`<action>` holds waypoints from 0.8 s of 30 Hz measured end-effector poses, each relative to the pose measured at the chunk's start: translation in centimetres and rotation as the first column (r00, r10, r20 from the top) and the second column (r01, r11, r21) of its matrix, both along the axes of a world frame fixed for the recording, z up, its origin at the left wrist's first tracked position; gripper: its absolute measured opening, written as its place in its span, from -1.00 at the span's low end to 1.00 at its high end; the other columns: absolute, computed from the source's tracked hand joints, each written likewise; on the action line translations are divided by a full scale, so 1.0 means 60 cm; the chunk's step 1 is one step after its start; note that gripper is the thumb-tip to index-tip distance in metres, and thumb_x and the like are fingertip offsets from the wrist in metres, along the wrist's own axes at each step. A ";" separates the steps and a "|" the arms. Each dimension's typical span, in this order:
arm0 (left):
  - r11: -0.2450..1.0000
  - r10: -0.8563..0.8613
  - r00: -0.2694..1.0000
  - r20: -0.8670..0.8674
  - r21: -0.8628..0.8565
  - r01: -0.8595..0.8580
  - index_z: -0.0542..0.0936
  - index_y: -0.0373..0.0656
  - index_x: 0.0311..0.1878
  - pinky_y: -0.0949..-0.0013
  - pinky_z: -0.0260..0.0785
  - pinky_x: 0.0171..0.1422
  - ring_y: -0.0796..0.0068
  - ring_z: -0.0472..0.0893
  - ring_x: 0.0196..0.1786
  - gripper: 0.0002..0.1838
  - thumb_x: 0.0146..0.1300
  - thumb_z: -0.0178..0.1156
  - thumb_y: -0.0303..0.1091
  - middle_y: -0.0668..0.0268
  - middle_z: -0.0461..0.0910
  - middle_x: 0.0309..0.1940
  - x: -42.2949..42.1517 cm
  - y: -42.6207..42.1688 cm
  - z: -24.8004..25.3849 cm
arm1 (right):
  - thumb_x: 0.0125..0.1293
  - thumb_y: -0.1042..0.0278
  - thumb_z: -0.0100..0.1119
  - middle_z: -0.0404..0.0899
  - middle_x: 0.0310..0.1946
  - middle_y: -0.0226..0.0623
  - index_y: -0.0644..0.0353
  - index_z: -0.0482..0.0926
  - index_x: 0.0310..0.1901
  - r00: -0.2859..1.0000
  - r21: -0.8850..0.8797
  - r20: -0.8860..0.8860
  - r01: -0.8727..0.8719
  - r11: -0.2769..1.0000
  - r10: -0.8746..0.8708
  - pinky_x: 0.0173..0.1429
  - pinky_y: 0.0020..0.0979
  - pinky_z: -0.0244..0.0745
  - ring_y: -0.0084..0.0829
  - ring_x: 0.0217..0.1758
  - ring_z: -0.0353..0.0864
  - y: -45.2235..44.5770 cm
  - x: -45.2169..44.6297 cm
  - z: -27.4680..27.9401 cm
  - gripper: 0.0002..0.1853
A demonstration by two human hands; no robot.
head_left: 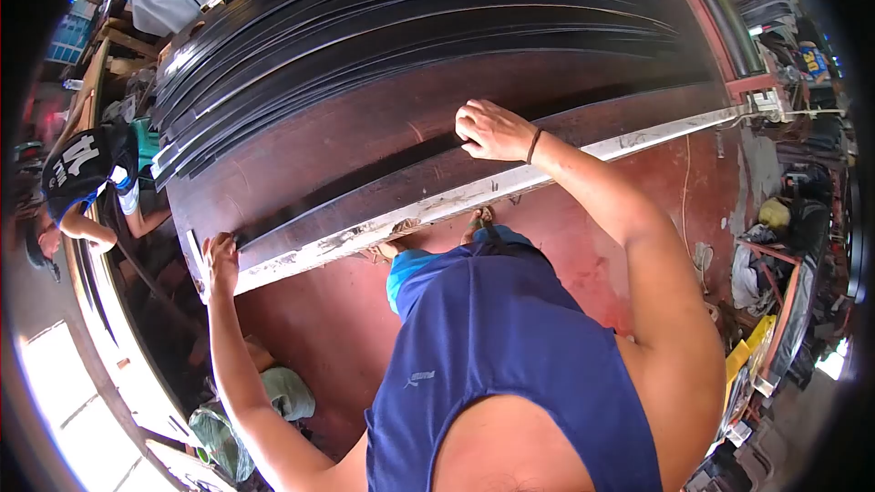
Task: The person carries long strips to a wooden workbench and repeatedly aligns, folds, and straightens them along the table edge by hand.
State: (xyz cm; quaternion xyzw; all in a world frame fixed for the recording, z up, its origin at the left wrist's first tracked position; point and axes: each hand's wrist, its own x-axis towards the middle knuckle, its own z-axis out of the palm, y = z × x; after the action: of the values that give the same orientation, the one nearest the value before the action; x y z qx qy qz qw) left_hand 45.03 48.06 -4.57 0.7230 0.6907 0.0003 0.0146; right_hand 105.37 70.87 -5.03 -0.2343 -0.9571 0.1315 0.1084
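A long, thin black strip runs lengthwise along the near side of a dark brown table. My left hand is at the table's left corner, its fingers curled around the strip's left end. Farther right, my right hand is closed over the same strip, knuckles up, with a dark band on the wrist. The strip continues to the right beyond that hand. Many more black strips lie side by side across the far part of the table.
A white, worn edge borders the table's near side. At its right end stands a red frame with a dark roller. Another person in a black shirt is at the left. Cluttered shelves line the right side, above a red floor.
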 end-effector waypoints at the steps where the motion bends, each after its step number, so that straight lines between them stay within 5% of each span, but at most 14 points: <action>1: 1.000 0.007 1.000 -0.011 -0.008 -0.007 0.63 -0.14 -0.29 -0.04 0.23 0.48 0.19 0.63 0.06 -0.83 0.05 0.36 -0.59 0.27 0.65 -0.09 0.005 0.002 0.002 | 0.21 0.31 0.33 0.50 -0.15 -0.24 0.15 0.47 -0.25 1.000 0.001 -0.008 -0.005 1.000 0.005 0.19 -0.16 0.47 -0.23 0.03 0.53 0.001 0.001 -0.001 -0.78; 9: 0.997 0.039 0.996 -0.085 -0.061 -0.044 0.63 -0.09 -0.25 -0.04 0.24 0.46 0.23 0.62 0.07 -0.84 0.09 0.28 -0.55 0.30 0.61 -0.15 0.005 0.003 -0.001 | 0.10 0.16 0.50 0.56 -0.08 -0.24 0.16 0.49 -0.08 0.974 -0.060 -0.124 -0.199 0.978 0.191 0.17 -0.13 0.49 -0.18 0.11 0.54 -0.043 -0.180 -0.009 -0.54; 13: 0.996 0.059 0.996 -0.062 -0.058 -0.062 0.61 -0.09 -0.32 -0.07 0.25 0.43 0.19 0.63 0.04 -0.86 0.09 0.21 -0.58 0.31 0.62 -0.20 0.006 0.004 -0.003 | 0.10 0.34 0.29 0.61 -0.23 -0.11 0.25 0.51 -0.12 0.982 -0.040 -0.156 -0.111 0.993 0.103 0.08 -0.13 0.54 -0.11 -0.03 0.61 -0.063 -0.267 -0.033 -0.68; 18: 0.997 0.045 0.997 -0.056 -0.056 -0.048 0.65 -0.08 -0.29 -0.08 0.19 0.49 0.20 0.63 0.06 -0.86 0.09 0.28 -0.56 0.31 0.63 -0.15 0.010 0.004 -0.001 | 0.05 0.40 0.21 0.57 -0.25 -0.08 0.26 0.51 -0.20 0.990 -0.045 -0.096 -0.109 0.993 0.104 0.07 -0.11 0.53 -0.08 -0.06 0.58 -0.065 -0.271 -0.016 -0.74; 22: 0.997 0.030 0.994 -0.105 -0.074 -0.037 0.68 -0.05 -0.25 -0.11 0.14 0.54 0.22 0.62 0.08 -0.86 0.11 0.30 -0.51 0.33 0.61 -0.14 0.003 0.002 0.000 | 0.12 0.20 0.41 0.48 -0.01 -0.19 0.20 0.54 -0.09 0.993 -0.036 -0.046 -0.115 0.993 0.113 0.08 -0.15 0.49 -0.16 0.10 0.49 -0.055 -0.224 0.010 -0.61; 24: 0.993 0.042 0.995 -0.095 -0.109 -0.052 0.69 -0.04 -0.18 -0.11 0.11 0.56 0.24 0.60 0.11 -0.81 0.13 0.31 -0.49 0.33 0.60 -0.11 0.009 0.006 0.006 | 0.14 0.27 0.38 0.50 -0.07 -0.25 0.16 0.53 -0.12 0.989 -0.043 -0.063 -0.137 0.990 0.135 0.13 -0.15 0.48 -0.19 0.08 0.52 -0.038 -0.166 0.010 -0.68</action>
State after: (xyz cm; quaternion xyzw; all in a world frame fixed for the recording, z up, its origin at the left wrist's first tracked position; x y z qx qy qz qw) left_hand 45.59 48.43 -4.23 0.7038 0.7064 -0.0712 0.0229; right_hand 95.42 68.59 -4.42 -0.1669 -0.9637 0.1684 0.1224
